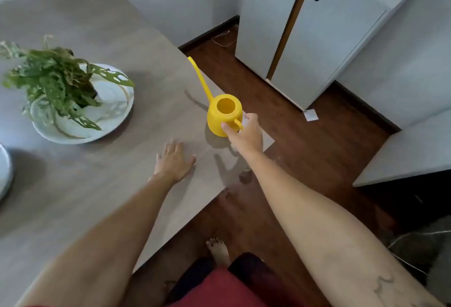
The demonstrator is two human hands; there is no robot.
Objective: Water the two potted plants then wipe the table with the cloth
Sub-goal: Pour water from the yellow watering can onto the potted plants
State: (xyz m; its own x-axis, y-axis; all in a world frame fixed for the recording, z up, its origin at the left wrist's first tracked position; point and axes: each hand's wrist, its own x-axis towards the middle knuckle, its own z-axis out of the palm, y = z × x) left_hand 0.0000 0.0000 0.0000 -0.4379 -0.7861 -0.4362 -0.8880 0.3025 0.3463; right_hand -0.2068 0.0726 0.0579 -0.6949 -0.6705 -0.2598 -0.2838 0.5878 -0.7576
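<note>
Your right hand reaches forward to a yellow watering can that stands upright near the right edge of the grey table. Your thumb and fingers curve around the can's small side handle, thumb on the near side and fingertips on the far side, touching or nearly touching it. You cannot tell whether the grip is firmly closed. The can's round top opening faces up and only yellow shows inside; whether it holds water cannot be seen. Its long thin spout rises and points away from you, tilted to the left.

Your left hand lies flat on the table, palm down, fingers spread apart, holding nothing. It sits just to the near left of the can, not touching it.

Farther left on the table stands a potted plant with green, holed leaves, on a white plate; its pot is hidden by the foliage. A second white rim shows at the table's far left edge. Beyond the table stands a white cabinet on a dark wooden floor.
</note>
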